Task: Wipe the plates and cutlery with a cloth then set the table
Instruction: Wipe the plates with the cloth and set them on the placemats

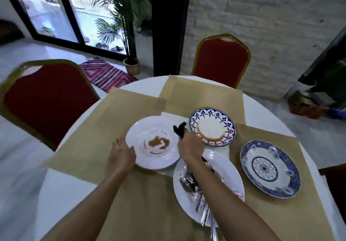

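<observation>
Black cloth (179,129) juts from the pinching right grip (190,147); left grip (122,154) clasps plate (149,126) at its nine-o'clock rim; forearm (215,190) half-hides cutlery (187,183).

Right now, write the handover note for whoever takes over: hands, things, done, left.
Left hand holds the left rim of the soiled white plate, which has brown residue in its well.
Right hand grips the dark cloth at that plate's right rim.
Cutlery lies heaped on a second white plate, under the right forearm.
The blue-rimmed plate sits beyond and the medallion plate to the right; both look clean.
Done: nothing certain; the soiled plate is not yet wiped.
Left: wipe that plate, the cutlery and its plate, then set the places.
</observation>
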`<state>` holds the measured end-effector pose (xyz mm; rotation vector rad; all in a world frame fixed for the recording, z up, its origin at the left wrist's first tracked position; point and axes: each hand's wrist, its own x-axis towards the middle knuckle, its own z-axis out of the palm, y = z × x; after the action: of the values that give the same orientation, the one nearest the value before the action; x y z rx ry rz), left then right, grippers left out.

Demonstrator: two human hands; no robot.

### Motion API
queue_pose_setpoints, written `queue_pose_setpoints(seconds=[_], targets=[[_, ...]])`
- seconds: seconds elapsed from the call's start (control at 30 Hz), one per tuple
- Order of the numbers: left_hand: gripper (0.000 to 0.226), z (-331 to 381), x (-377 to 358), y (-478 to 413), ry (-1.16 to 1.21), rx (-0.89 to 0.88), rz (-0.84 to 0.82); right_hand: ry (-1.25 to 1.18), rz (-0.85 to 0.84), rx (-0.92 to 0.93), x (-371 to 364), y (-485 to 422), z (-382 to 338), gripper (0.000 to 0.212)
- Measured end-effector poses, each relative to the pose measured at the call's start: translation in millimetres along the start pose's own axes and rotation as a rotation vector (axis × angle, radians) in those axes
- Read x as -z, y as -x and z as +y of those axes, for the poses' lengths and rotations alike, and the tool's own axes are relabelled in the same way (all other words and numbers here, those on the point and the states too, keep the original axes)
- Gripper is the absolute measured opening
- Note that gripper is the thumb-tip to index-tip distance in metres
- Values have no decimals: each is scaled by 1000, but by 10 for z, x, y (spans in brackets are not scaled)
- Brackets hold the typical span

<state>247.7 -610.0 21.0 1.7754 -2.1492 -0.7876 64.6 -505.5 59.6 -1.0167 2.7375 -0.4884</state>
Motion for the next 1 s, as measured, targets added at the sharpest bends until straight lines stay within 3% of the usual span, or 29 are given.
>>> queue_pose_setpoints(seconds=[0.17,0.4,0.6,0.73,0.83,0.93,1.0], targets=[[47,-142,-116,-99,74,-66,-81,35,-184,-22,-268,-119,-176,31],[54,-79,-73,-117,212,-20,-45,-134,-187,-136,-239,-177,-218,30],[38,83,264,-34,762,25,-5,-281,-118,-103,80,47,-208,29],[32,325,516,186,1215,138,-225,-397,-48,-128,518,207,-131,27],[31,534,611,465,1422,147,-410,-414,-24,-93,841,359,-6,31],[33,674,609,729,1456,129,-430,-303,2,-55,1135,504,114,31],[35,720,581,880,1409,91,-435,-110,144,-35,1311,591,190,28]])
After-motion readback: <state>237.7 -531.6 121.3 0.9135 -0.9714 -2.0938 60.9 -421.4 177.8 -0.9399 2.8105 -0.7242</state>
